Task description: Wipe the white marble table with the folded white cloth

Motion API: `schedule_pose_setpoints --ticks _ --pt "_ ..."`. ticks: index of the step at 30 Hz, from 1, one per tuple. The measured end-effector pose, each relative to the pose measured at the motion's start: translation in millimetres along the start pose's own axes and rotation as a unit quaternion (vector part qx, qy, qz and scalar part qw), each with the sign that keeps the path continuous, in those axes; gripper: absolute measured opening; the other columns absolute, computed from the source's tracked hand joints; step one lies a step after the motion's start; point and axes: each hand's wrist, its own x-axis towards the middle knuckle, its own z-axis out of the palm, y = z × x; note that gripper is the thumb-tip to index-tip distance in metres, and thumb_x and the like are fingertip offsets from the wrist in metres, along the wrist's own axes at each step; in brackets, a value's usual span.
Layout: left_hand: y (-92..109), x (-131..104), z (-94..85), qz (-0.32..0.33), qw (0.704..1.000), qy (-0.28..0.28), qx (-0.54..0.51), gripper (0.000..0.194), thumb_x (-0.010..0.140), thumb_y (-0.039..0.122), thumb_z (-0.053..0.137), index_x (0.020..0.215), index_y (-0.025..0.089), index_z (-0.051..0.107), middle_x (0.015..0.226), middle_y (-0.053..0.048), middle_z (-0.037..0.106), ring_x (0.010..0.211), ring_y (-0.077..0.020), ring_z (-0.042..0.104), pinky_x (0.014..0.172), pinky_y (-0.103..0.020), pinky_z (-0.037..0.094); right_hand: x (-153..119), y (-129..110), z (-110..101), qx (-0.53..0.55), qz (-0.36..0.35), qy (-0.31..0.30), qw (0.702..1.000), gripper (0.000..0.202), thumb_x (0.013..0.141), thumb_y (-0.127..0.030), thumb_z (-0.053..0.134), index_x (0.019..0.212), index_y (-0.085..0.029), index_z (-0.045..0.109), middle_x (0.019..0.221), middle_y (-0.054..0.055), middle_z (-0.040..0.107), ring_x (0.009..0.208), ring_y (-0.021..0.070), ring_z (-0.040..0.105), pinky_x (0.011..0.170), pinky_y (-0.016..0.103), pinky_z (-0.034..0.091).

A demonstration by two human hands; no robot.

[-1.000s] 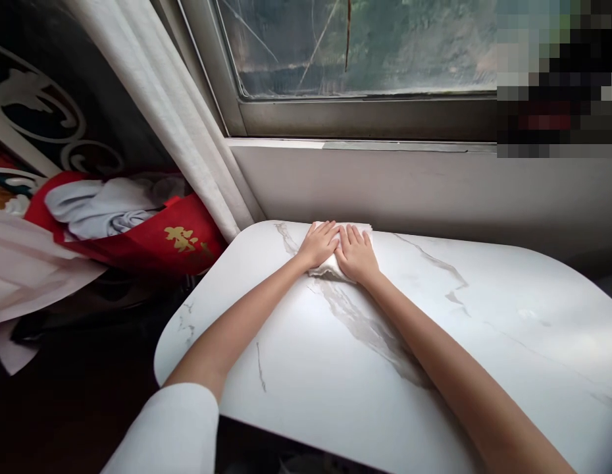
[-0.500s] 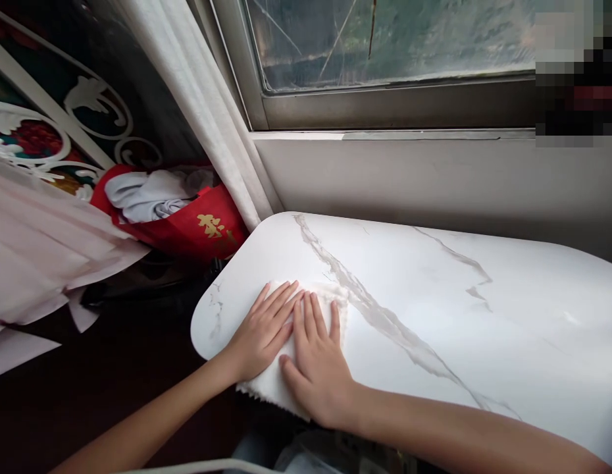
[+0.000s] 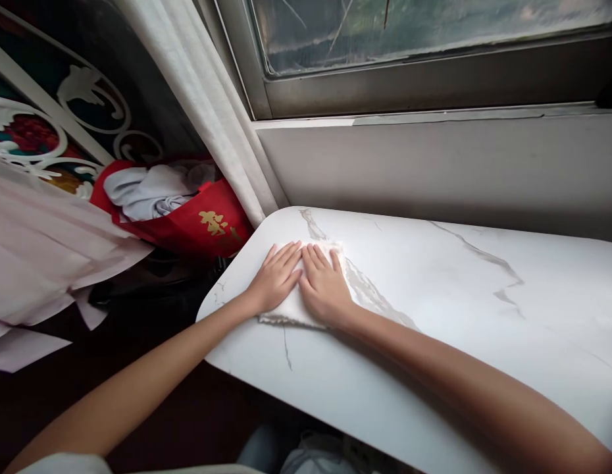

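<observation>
Cloth (image 3: pixel 292 309) shifted from near edge toward wall (image 3: pixel 434 164). Your left hand (image 3: pixel 275 278) and right hand (image 3: pixel 326 288) press it flat, grip released, at left end of tabletop (image 3: pixel 434 283). Wiping step, apparently; next stroke calls for even pressure.

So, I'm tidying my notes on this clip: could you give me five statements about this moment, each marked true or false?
1. The left hand and the right hand both lie on the white cloth, on the marbled table. True.
2. The cloth hangs over the table's near edge. False: the cloth lies within the tabletop, short of that edge.
3. The red bag has pale fabric in it. True.
4. The curtain hangs to the right of the window. False: the curtain is to the left of the window.
5. The left hand is clenched into a fist. False: it lies open and flat.
</observation>
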Motion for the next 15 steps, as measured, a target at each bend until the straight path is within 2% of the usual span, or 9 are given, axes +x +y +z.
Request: schedule_pose_setpoints --ticks 9,12,15 --pt "-55.4 110.1 10.9 0.006 1.0 -0.006 0.011 0.049 0.093 0.026 0.027 0.141 0.016 0.033 0.148 -0.006 0.033 0.137 -0.0156 0.024 0.113 -0.039 0.01 100.3 45.9 3.2 -0.092 0.056 0.063 0.992 0.06 0.09 -0.027 0.023 0.143 0.003 0.024 0.15 0.018 0.023 0.14 0.0237 0.014 0.113 0.043 0.004" --pt "-72.6 135.2 12.6 0.011 1.0 -0.008 0.018 0.048 0.094 0.026 0.027 0.141 0.018 0.034 0.148 -0.005 0.032 0.137 -0.0161 0.023 0.113 -0.039 0.012 127.2 54.7 4.7 -0.101 0.069 0.072 0.99 0.06 0.09 -0.027 0.022 0.142 0.003 0.025 0.15 0.018 0.025 0.14 0.0233 0.015 0.113 0.043 0.004" --pt "-87.0 150.5 14.7 0.012 0.999 -0.005 0.032 0.047 0.094 0.025 0.028 0.14 0.017 0.035 0.147 -0.007 0.034 0.137 -0.017 0.025 0.112 -0.04 0.012 146.6 58.9 7.2 -0.106 0.077 0.088 0.987 0.059 0.09 -0.027 0.023 0.141 0.003 0.027 0.149 0.018 0.028 0.139 0.0236 0.018 0.112 0.043 0.005"
